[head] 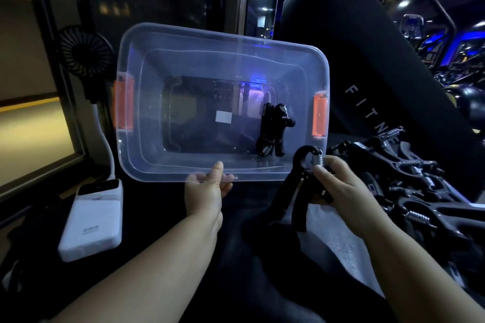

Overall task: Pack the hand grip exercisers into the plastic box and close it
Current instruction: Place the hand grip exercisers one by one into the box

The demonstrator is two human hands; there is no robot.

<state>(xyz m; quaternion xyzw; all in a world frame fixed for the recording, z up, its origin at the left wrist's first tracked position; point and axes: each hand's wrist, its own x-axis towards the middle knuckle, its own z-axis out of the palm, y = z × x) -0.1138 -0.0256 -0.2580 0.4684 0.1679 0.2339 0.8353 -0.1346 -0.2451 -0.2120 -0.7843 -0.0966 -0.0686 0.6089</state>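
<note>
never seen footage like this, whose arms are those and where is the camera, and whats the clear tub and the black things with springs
There is no machine here: these are a person's two bare arms, filmed by one wide-angle camera worn on their head, looking forward and down. The left hand holds the near rim of a clear plastic box with orange latches. One black hand grip exerciser lies inside it. The right hand holds another exerciser near its spring, just outside the box. A pile of more exercisers lies to the right. On the left sit a white power bank and a small black fan.
</note>
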